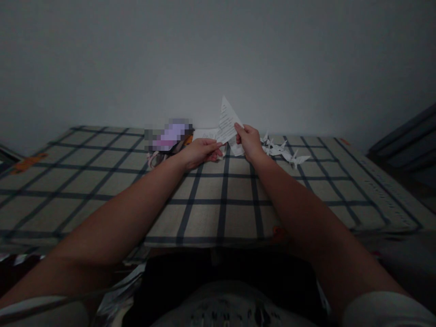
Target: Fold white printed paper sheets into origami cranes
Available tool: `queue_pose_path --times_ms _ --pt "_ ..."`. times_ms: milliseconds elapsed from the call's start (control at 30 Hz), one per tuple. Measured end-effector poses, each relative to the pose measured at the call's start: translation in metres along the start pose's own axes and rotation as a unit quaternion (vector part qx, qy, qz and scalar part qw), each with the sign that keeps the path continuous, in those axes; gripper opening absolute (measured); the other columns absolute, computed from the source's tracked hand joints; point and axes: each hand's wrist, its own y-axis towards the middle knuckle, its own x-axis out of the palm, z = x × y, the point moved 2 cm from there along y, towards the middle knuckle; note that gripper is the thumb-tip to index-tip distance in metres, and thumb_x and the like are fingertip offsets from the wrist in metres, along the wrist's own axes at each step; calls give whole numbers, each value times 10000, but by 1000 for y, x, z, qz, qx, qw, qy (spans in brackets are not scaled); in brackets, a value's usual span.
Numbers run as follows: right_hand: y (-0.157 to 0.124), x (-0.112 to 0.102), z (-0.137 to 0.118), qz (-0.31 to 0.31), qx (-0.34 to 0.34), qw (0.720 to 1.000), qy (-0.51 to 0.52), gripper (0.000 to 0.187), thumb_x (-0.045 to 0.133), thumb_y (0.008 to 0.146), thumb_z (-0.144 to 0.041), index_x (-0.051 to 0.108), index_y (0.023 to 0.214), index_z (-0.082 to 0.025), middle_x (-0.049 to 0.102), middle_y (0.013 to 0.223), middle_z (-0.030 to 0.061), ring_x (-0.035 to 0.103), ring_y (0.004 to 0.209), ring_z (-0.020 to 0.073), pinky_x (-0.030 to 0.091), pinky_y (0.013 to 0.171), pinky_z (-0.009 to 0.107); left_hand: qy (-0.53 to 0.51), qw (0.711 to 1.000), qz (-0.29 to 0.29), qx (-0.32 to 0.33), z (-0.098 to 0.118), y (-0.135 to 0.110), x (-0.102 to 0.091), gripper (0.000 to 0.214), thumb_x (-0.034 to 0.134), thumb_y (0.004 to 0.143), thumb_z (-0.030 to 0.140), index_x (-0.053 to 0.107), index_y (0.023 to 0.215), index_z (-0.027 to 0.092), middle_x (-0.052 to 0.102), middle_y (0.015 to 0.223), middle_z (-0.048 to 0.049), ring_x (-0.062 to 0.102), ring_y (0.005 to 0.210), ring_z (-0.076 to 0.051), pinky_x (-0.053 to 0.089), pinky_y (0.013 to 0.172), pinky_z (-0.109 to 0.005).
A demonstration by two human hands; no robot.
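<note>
Both my hands hold a folded sheet of printed white paper above the far side of a checked tablecloth. My left hand pinches its lower left corner, fingers closed. My right hand grips its lower right part, fingers wrapped round it. The paper's pointed tip stands up toward the wall. Another white sheet lies flat on the cloth just behind my left hand.
Several folded white paper cranes lie on the cloth right of my right hand. A blurred purple object sits left of my left hand. The checked table meets a plain grey wall. A dark piece of furniture stands at the right.
</note>
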Motion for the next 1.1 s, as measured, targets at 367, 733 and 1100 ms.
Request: queue_pose_path --times_ms 367,733,1100 --pt "4 -1 7 -4 -6 1000 -4 345 614 884 -444 507 678 -189 457 558 -55 418 494 57 352 494 193 5 1000 -1 -3 0 -2 2 109 698 849 185 683 774 106 710 734 -63 615 563 -64 517 593 -171" --pt "-4 2 2 -149 1 987 -59 385 619 879 -433 516 610 -178 490 522 -45 411 470 61 314 483 212 -10 993 83 81 -1 3 -3 344 744 768 468 722 871 140 737 884 -80 662 739 -142 518 646 -234" --pt "-3 3 5 -156 -13 987 -32 438 592 888 -513 534 606 -182 516 549 -26 453 504 76 364 522 218 -8 981 127 144 2 6 -9 228 788 729 345 686 755 143 650 684 -7 555 573 -79 455 579 -206"
